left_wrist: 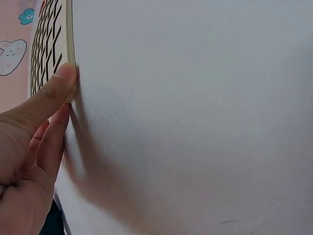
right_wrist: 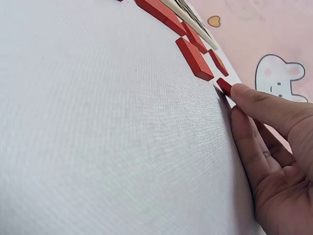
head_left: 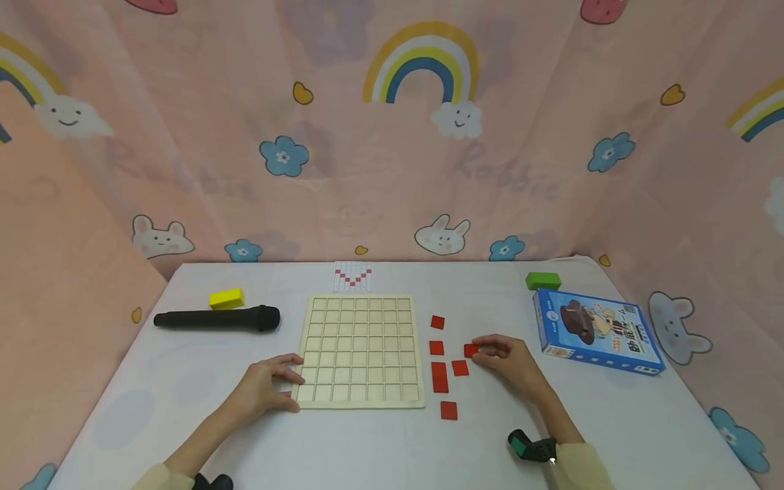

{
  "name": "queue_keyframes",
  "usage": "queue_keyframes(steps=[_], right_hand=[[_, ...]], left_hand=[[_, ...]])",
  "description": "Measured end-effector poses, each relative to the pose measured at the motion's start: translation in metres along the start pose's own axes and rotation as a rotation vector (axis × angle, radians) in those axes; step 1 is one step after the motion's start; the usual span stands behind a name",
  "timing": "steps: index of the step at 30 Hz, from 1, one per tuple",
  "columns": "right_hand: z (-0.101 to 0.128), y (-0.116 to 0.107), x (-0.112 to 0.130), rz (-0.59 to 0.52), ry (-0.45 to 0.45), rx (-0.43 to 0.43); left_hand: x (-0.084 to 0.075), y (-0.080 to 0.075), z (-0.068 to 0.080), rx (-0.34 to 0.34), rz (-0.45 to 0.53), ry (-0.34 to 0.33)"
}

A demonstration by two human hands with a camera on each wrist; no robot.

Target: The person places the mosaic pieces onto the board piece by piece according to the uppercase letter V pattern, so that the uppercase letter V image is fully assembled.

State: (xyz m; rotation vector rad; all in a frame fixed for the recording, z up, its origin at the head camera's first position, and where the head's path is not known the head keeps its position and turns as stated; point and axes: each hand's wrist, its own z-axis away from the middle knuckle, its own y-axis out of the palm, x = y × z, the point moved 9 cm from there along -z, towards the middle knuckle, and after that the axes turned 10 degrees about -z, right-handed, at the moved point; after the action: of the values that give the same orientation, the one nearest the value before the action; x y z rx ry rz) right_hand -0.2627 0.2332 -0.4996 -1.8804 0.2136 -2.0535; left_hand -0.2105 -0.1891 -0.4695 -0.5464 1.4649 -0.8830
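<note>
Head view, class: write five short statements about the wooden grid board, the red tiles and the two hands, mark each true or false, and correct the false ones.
1. The left hand rests at the near left corner of the wooden grid board. True.
2. The board's cells are filled with red tiles. False: every cell that shows is empty; the red tiles lie on the table to its right.
3. The right hand pinches a red tile at its fingertips. True.
4. The black microphone lies right of the board. False: it lies to the left, by the yellow block.
5. The blue box lies near the green block. True.
</note>
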Motion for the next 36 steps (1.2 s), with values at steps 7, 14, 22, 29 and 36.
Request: queue_keyframes(steps=[7, 14, 22, 29, 36], right_hand=[[-0.002, -0.003, -0.003, 0.021, 0.005, 0.002], [-0.003, -0.007, 0.000, 0.026, 0.012, -0.025], [-0.001, -0.010, 0.002, 0.020, 0.071, -0.062], [0.003, -0.012, 0.002, 0.004, 0.147, -0.099], [0.011, -0.007, 0.009, -0.048, 0.195, -0.140]], left_hand=[[-0.001, -0.001, -0.001, 0.004, -0.007, -0.007], [-0.003, -0.002, -0.004, 0.000, -0.008, -0.001], [-0.004, -0.001, -0.007, 0.001, -0.016, 0.008], [-0.003, 0.000, -0.005, 0.004, -0.007, 0.000], [-0.002, 0.001, -0.001, 0.010, -0.011, -0.025]])
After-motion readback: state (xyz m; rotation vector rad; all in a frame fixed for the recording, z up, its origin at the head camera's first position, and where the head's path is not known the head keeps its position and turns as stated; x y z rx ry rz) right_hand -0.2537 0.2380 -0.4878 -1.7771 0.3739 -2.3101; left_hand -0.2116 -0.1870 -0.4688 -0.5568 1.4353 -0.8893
